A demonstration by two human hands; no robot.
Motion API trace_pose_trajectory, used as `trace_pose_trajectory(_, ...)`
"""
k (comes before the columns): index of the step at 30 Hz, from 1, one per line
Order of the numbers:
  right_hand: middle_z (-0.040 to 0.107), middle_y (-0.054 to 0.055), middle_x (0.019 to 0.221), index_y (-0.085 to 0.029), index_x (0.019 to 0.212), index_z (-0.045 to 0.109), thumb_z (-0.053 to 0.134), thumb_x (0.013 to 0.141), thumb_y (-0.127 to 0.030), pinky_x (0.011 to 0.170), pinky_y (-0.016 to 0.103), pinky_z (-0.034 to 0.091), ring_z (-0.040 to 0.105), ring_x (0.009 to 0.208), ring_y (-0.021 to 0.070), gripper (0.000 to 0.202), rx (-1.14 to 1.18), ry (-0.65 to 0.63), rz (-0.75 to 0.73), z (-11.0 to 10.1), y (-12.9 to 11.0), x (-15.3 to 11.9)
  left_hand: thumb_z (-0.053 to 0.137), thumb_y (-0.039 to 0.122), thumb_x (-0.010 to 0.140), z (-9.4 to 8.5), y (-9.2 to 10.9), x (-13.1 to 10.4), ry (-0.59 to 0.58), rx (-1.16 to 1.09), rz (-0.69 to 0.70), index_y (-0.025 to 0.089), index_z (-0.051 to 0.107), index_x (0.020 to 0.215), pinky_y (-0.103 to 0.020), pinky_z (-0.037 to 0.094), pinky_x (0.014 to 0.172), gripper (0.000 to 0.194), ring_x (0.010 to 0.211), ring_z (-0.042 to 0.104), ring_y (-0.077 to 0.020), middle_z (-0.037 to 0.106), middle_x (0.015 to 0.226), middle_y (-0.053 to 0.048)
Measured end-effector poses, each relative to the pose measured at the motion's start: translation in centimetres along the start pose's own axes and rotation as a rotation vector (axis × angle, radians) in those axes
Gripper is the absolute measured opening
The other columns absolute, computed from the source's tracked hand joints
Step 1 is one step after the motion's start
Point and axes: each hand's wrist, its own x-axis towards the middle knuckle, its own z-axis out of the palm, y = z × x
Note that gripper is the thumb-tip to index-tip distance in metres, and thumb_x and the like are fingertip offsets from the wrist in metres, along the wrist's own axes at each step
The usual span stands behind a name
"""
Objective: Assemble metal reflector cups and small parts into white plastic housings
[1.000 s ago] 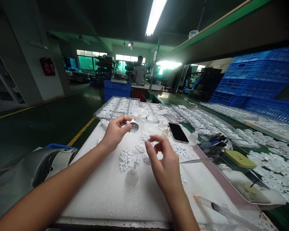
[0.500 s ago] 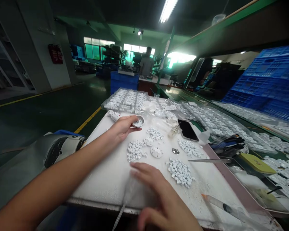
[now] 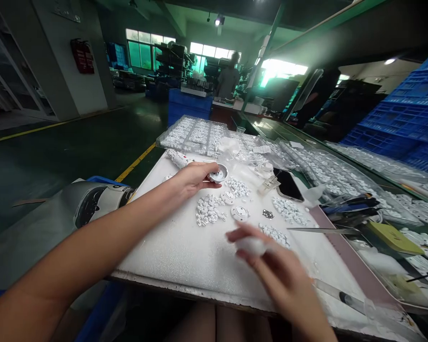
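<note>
My left hand (image 3: 201,176) is closed on a round white cup-shaped part (image 3: 219,175), its hollow side facing up over the far half of the table. Motion blurs my right hand (image 3: 271,261), which hovers above the near right of the table. Between its thumb and fingers is a smooth whitish piece (image 3: 252,245), too smeared to name. Just beyond these fingertips lies a white disc with small holes (image 3: 240,213), beside a smaller disc (image 3: 228,197). A pile of small white caps (image 3: 209,210) sits left of the discs. The right hand partly covers another pile of white pieces (image 3: 274,233).
A black phone (image 3: 288,184), tweezers (image 3: 323,230) and small metal parts (image 3: 268,214) lie toward the right. A syringe (image 3: 338,293) rests at the near right. Clear trays of white parts (image 3: 192,134) stand at the back; blue crates (image 3: 406,109) rise at right. A person (image 3: 228,78) stands far off.
My right hand has moved right and away from the table's front edge, its fingers now round a whitish piece. A clear thin item at that edge no longer shows. The view has shifted slightly.
</note>
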Motion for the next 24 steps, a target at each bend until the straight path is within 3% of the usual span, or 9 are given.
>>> trace_pose_trajectory(2, 0.075, 0.005, 0.094, -0.023, 0.115, 0.062, 0.063, 0.093, -0.026, 0.063, 0.028, 0.061, 0.073, 0.077, 0.0172, 0.022, 0.047, 0.283, 0.086, -1.2, 0.8, 1.2, 0.07, 0.006, 0.075, 0.2, -0.2, -0.3, -0.025, 0.013, -0.03, 0.009, 0.065, 0.066, -0.032, 0.062, 0.064, 0.011, 0.066, 0.058, -0.013, 0.062, 0.075, -0.007)
trace_pose_trajectory(5, 0.069, 0.0, 0.078, -0.023, 0.115, 0.055, 0.074, 0.084, -0.034, 0.046, 0.026, 0.051, 0.066, 0.06, 0.0164, 0.037, 0.137, 0.627, 0.098, -1.8, 1.3, 3.2, 0.072, 0.007, 0.074, 0.6, -0.3, -1.0, -0.058, 0.027, -0.077, 0.008, 0.066, 0.067, -0.031, 0.061, 0.064, 0.009, 0.067, 0.059, -0.0135, 0.062, 0.077, -0.008)
trace_pose_trajectory(7, 0.066, 0.001, 0.084, -0.023, 0.109, 0.059, 0.076, 0.081, -0.037, 0.051, 0.028, 0.051, 0.065, 0.063, 0.0158, 0.036, 0.086, 0.76, 0.063, -1.6, 1.2, 4.2, 0.071, 0.006, 0.074, 0.9, -0.3, -1.5, -0.067, 0.029, -0.102, 0.009, 0.065, 0.068, -0.029, 0.061, 0.062, 0.009, 0.067, 0.058, -0.0129, 0.061, 0.077, -0.007)
trace_pose_trajectory(10, 0.062, 0.004, 0.097, -0.023, 0.099, 0.065, 0.076, 0.082, -0.038, 0.074, 0.036, 0.053, 0.064, 0.083, 0.0186, 0.026, -0.126, 0.965, -0.027, -0.7, 1.0, 5.0, 0.069, 0.005, 0.075, 1.4, -0.4, -2.3, -0.072, 0.027, -0.141, 0.011, 0.063, 0.066, -0.028, 0.06, 0.061, 0.012, 0.065, 0.056, -0.0122, 0.059, 0.075, -0.005)
trace_pose_trajectory(13, 0.056, 0.002, 0.096, -0.023, 0.095, 0.062, 0.076, 0.081, -0.034, 0.085, 0.039, 0.048, 0.058, 0.089, 0.0188, 0.022, -0.187, 1.158, -0.157, -0.1, 1.0, 5.2, 0.067, 0.005, 0.077, 1.8, -0.5, -2.8, -0.08, 0.026, -0.179, 0.011, 0.062, 0.065, -0.027, 0.06, 0.061, 0.014, 0.063, 0.055, -0.0114, 0.06, 0.074, -0.005)
trace_pose_trajectory(17, 0.045, -0.001, 0.086, -0.024, 0.087, 0.058, 0.074, 0.079, -0.022, 0.072, 0.036, 0.045, 0.05, 0.072, 0.0148, 0.018, -0.116, 1.271, -0.317, 0.5, 1.3, 4.8, 0.067, 0.006, 0.076, 2.1, -1.2, -2.9, -0.113, 0.026, -0.223, 0.01, 0.063, 0.067, -0.029, 0.06, 0.06, 0.011, 0.062, 0.056, -0.0117, 0.062, 0.077, -0.007)
trace_pose_trajectory(24, 0.046, 0.001, 0.084, -0.023, 0.085, 0.054, 0.071, 0.08, -0.016, 0.054, 0.032, 0.043, 0.047, 0.063, 0.0138, 0.019, -0.229, 1.192, -0.361, 1.2, 1.6, 4.0, 0.066, 0.009, 0.075, 2.5, -2.1, -3.1, -0.2, 0.039, -0.286, 0.012, 0.066, 0.065, -0.024, 0.058, 0.054, 0.011, 0.063, 0.063, -0.0149, 0.068, 0.072, -0.008)
